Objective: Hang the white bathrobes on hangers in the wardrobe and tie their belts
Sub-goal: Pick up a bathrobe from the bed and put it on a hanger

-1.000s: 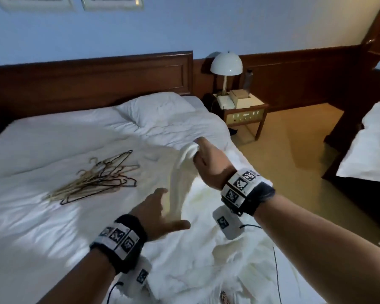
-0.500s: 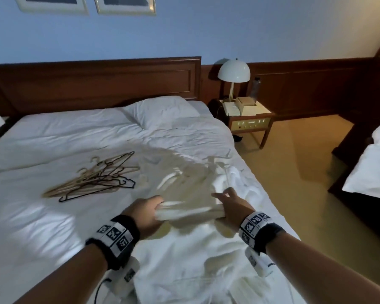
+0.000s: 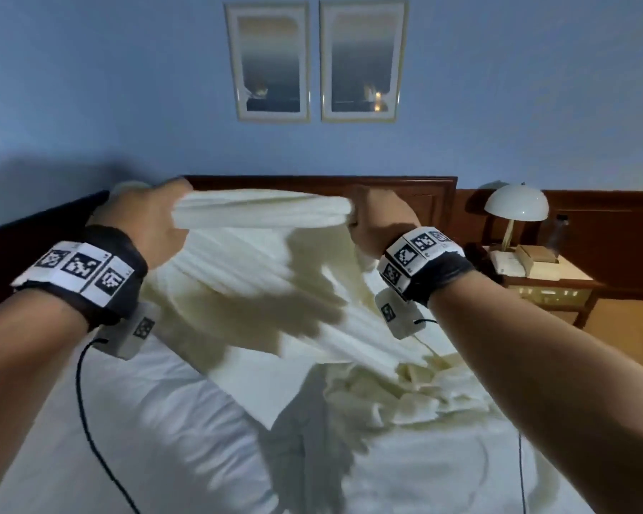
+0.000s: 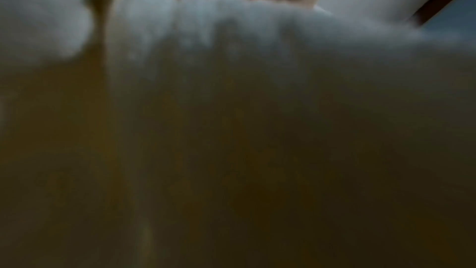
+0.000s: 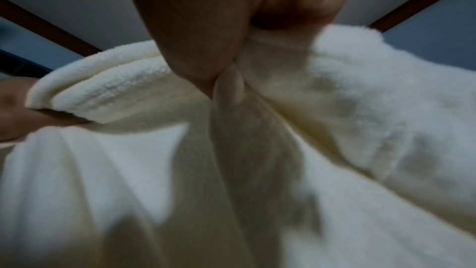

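The left hand [image 3: 147, 226] and the right hand [image 3: 381, 222] each grip one end of the robe's [image 3: 260, 254] top edge, fingers curled tight around the cloth. The robe is held up above the bed [image 3: 156, 421], and its bottom part lies bunched on the bed. A lamp [image 3: 516, 207] stands beside the bed.

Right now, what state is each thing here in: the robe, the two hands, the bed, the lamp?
Bathrobe: lifted above the bed, top edge stretched between both hands, lower part trailing on the bed.
Left hand: raised, grips the robe's top edge.
Right hand: raised, grips the other end.
Bed: white sheets rumpled.
Lamp: upright on the nightstand; unclear whether lit.
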